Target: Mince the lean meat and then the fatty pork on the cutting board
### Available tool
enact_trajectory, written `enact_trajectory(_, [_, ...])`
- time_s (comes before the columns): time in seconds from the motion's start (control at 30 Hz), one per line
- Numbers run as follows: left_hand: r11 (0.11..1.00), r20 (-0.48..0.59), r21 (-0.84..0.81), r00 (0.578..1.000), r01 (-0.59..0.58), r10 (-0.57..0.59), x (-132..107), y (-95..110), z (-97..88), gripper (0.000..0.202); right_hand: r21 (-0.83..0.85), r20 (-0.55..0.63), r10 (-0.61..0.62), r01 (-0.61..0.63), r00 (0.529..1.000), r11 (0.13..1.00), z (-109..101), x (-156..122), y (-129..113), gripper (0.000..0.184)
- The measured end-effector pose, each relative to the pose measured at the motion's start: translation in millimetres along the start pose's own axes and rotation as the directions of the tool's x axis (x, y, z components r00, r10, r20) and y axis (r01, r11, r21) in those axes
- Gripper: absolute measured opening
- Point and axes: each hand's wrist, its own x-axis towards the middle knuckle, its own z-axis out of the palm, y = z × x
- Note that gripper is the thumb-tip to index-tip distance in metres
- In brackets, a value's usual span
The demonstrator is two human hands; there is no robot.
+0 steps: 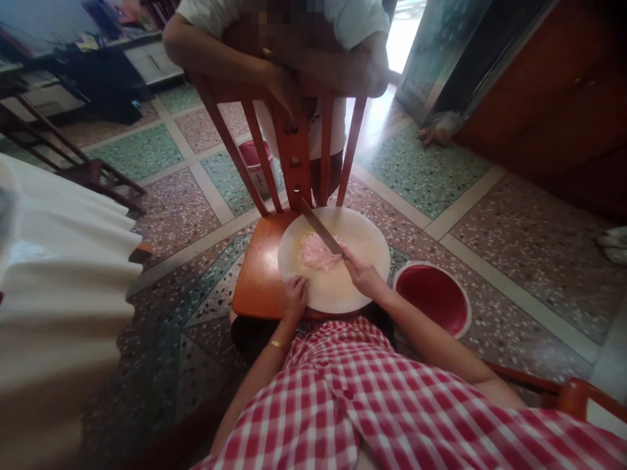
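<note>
A round white cutting board (360,238) lies on the seat of an orange wooden chair (259,274). A heap of pink minced meat (317,253) sits on the board's middle. My right hand (361,273) is closed round the handle of a long knife (321,227), whose blade slants up and left over the meat. My left hand (295,295) grips the board's near left rim with curled fingers.
A red bucket (432,297) stands on the terrazzo floor right of the chair. Another person leans with folded arms (289,68) on the chair's back. A smaller red bucket (255,156) stands behind the chair. White cloth (59,281) hangs at the left; a wooden cabinet (548,98) is at the right.
</note>
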Motion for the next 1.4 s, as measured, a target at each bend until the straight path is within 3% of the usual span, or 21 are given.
enact_trajectory(0.13, [1.0,0.008,0.02,1.0,-0.004,0.004,0,0,0.1,0.027,-0.057,0.119,0.072,-0.065,0.99,0.996,-1,3,5,0.049])
enact_trajectory(0.3, [0.999,-0.001,0.025,1.0,-0.021,0.021,1,-1,0.0,0.025,0.055,-0.112,-0.06,0.066,0.992,0.996,-10,5,-3,0.05])
enact_trajectory(0.47, [0.999,-0.007,0.032,1.0,-0.028,0.028,0,0,-0.3,0.025,-0.045,0.124,0.079,-0.074,0.989,0.996,-3,7,-1,0.048])
enact_trajectory(0.63, [0.998,-0.022,0.044,0.999,-0.047,0.048,1,1,-0.3,0.025,0.117,-0.099,-0.043,0.054,0.994,0.992,-13,1,-1,0.048])
enact_trajectory(0.83, [0.999,-0.017,0.032,0.999,-0.033,0.034,1,0,0.4,0.025,0.103,0.067,0.09,-0.096,0.994,0.99,3,2,19,0.048])
enact_trajectory(1.0, [0.999,0.004,0.044,0.999,-0.032,0.032,1,-1,0.8,0.025,0.217,-0.127,-0.048,0.075,0.991,0.973,-4,-1,13,0.049])
enact_trajectory(1.13, [0.998,-0.002,0.058,0.999,-0.039,0.04,1,-1,1.1,0.027,0.095,0.041,0.086,-0.09,0.995,0.991,6,-1,10,0.047])
enact_trajectory(1.2, [0.997,-0.013,0.058,0.998,-0.059,0.059,1,-2,0.9,0.027,0.061,0.077,0.101,-0.106,0.992,0.992,6,-1,11,0.046])
enact_trajectory(1.33, [0.996,-0.013,0.055,0.997,-0.073,0.074,1,0,0.2,0.025,0.125,-0.115,-0.011,0.026,0.993,0.992,-4,-4,8,0.047])
enact_trajectory(1.4, [0.996,-0.014,0.062,0.997,-0.069,0.07,2,1,-0.5,0.025,0.109,-0.127,0.022,-0.008,0.992,0.994,-5,-5,10,0.048])
